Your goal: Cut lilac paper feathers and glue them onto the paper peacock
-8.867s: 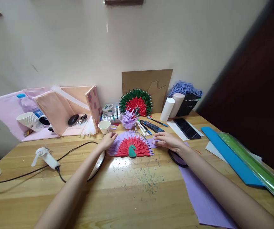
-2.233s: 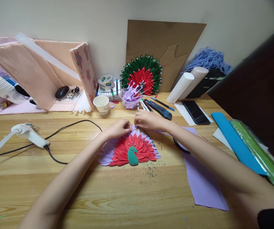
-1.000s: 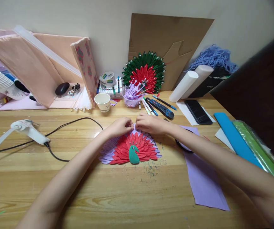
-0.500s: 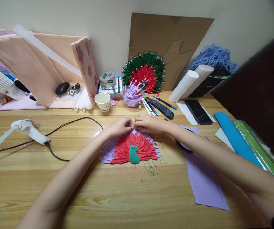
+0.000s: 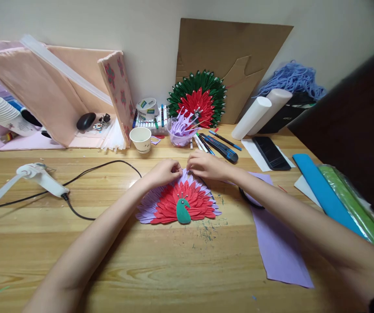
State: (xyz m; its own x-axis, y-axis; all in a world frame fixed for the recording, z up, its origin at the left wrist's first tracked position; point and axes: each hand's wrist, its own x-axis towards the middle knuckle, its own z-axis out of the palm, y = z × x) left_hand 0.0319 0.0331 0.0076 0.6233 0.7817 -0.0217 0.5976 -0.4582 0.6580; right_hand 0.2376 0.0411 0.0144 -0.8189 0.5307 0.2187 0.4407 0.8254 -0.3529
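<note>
A paper peacock (image 5: 179, 201) lies flat on the wooden table (image 5: 160, 269), with a teal body, red inner feathers and lilac outer feathers. My left hand (image 5: 162, 172) rests on its upper left rim, fingers curled and pinching a lilac feather at the top. My right hand (image 5: 206, 165) sits just beside it at the top right, fingers bent down on the same rim. The two hands almost touch above the fan's top edge.
A lilac paper sheet (image 5: 276, 248) lies at the right, over a black ring (image 5: 246, 200). Behind are a bowl of lilac cut pieces (image 5: 180, 130), a paper cup (image 5: 140, 139), pens (image 5: 217, 145), a finished green-red fan (image 5: 197, 99), a phone (image 5: 270, 153). A glue gun (image 5: 33, 176) with cord lies left.
Both hands went from the fan's sides to its top edge and stay there. In the last second my right hand shifted slightly up and right; the peacock has not moved.
</note>
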